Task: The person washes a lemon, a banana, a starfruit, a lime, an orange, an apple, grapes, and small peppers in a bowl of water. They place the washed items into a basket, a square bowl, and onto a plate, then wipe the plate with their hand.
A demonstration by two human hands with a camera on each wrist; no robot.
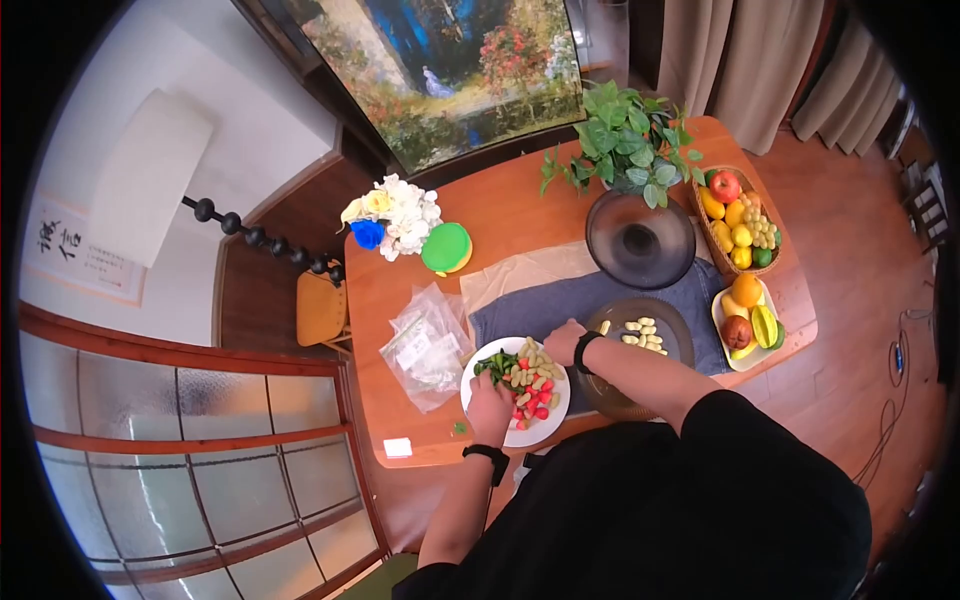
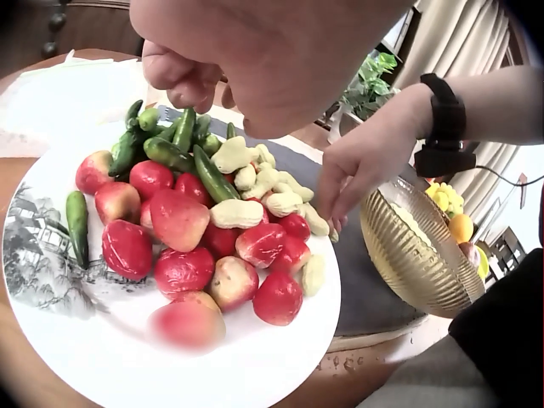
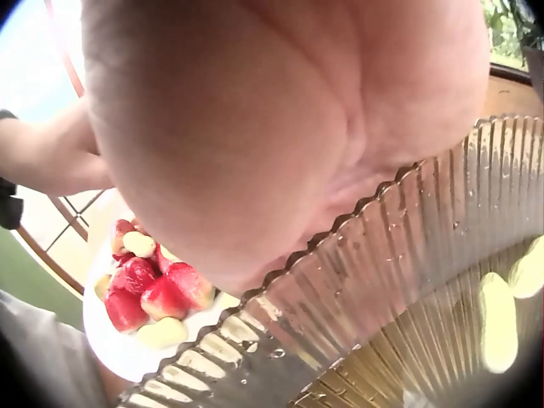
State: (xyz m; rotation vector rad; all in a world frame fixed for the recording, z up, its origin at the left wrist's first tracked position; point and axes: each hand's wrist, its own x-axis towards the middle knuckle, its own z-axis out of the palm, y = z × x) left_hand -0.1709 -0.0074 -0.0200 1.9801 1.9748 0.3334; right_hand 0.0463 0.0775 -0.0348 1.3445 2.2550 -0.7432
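A white plate (image 1: 535, 432) with a grey landscape print carries green peppers (image 2: 174, 153), small red fruits (image 2: 178, 219) and pale peanuts in their shells (image 2: 234, 214). Over the plate's left part, my left hand (image 1: 490, 408) reaches to the peppers with bent fingers; their undersides are hidden. My right hand (image 2: 374, 161) points down at the plate's right rim and pinches a peanut (image 2: 334, 235), of which only the tip shows. Beside that hand stands a ribbed amber glass bowl (image 3: 425, 246) with several more peanuts (image 3: 499, 323) inside.
Crumpled clear bags (image 1: 425, 345) lie left of the plate. Behind the glass bowl is a dark round dish (image 1: 610, 240) on a grey cloth (image 1: 530, 305). At right are a fruit basket (image 1: 705, 225) and a fruit tray (image 1: 725, 325). A plant (image 1: 630, 140) and a green-lidded container (image 1: 446, 248) stand farther back.
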